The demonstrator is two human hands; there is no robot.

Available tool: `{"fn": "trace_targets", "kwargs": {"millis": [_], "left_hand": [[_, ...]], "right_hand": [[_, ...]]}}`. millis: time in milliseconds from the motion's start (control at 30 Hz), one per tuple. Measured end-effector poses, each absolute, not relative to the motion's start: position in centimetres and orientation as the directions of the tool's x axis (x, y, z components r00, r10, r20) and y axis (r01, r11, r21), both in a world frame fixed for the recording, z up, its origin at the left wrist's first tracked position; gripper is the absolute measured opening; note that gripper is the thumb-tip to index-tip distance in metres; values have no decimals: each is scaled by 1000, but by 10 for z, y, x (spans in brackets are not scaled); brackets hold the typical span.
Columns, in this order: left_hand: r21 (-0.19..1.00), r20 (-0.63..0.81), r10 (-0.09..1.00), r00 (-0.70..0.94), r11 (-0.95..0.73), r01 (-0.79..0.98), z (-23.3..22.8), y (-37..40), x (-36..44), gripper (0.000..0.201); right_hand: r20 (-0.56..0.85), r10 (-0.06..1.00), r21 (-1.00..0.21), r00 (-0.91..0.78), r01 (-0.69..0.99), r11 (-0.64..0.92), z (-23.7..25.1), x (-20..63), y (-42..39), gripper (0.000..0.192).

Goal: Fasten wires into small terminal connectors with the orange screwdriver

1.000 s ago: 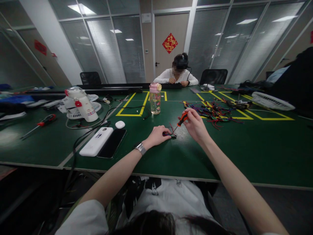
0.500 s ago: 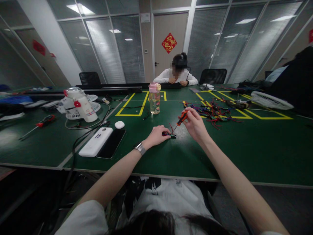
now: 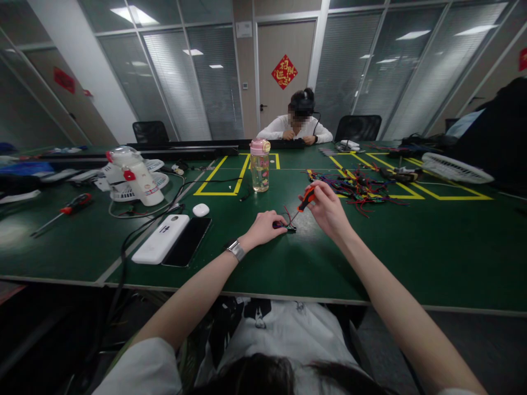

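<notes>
My left hand (image 3: 265, 226) rests on the green table, its fingers closed on a small circuit board (image 3: 291, 229) with thin red and dark wires. Part of the board is hidden under those fingers. Above and to the right, my right hand (image 3: 326, 206) grips the orange and black handle of a screwdriver (image 3: 305, 199). The shaft slants down to the left, and its tip meets the board or the wires just above it; which one I cannot tell.
A heap of wired boards (image 3: 358, 186) lies beyond my right hand. A pink-lidded bottle (image 3: 260, 167) stands ahead. Left are a black phone (image 3: 187, 242), a white power bank (image 3: 161, 240), a white case (image 3: 201, 210) and another screwdriver (image 3: 76, 204). A person (image 3: 296, 123) sits opposite.
</notes>
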State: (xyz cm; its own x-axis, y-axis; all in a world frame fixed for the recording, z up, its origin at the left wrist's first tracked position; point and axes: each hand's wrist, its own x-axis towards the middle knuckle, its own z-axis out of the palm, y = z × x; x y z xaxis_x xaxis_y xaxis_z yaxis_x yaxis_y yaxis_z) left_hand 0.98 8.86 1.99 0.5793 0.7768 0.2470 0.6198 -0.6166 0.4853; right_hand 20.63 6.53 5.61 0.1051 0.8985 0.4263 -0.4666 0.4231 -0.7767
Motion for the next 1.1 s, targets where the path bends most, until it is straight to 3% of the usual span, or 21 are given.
{"fn": "trace_targets", "kwargs": {"millis": [700, 1100], "left_hand": [[470, 245, 776, 582, -620, 629, 18, 90, 10, 14], [476, 242, 775, 584, -619, 625, 20, 89, 9, 15]], "right_hand": [[434, 893, -787, 116, -434, 438, 56, 206, 65, 28], [451, 884, -803, 121, -379, 461, 55, 207, 65, 23]]}}
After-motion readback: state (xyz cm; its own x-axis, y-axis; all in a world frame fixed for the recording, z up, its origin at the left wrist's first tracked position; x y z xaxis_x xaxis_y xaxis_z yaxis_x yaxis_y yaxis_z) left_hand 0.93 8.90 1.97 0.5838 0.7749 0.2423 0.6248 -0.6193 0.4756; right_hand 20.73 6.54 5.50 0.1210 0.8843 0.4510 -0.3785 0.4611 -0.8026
